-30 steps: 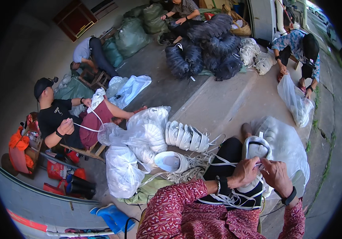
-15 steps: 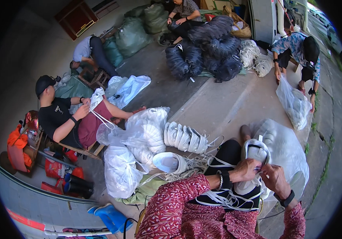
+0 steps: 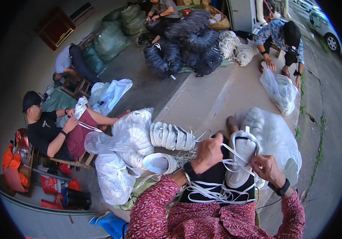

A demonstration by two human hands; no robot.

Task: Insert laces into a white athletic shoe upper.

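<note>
Right now my left hand point(image 3: 207, 153) is clenched around a white shoelace point(image 3: 234, 153), pulling it up and to my left so it runs taut from my fist across to the white sneaker point(image 3: 240, 161) resting on my lap. My right hand point(image 3: 267, 169) pinches at the sneaker's right edge, fingers curled on the eyelet side, steadying it. The sneaker lies with its long axis running away from me, toe pointing forward toward the pavement and heel toward my body, opening facing up. Loose white laces point(image 3: 212, 193) lie tangled over my dark trousers just below it. Compared with half a second ago, my left hand has lifted higher and farther left, drawing the lace out longer, while my right hand has stayed at the shoe's side. Just beyond the toe sits a clear plastic bag point(image 3: 276, 135), and to my left a row of white sneakers point(image 3: 173, 137) lies beside bulging clear bags of shoes point(image 3: 133, 133). A seated person in a black cap point(image 3: 31, 99) works on a lace farther left.
</note>
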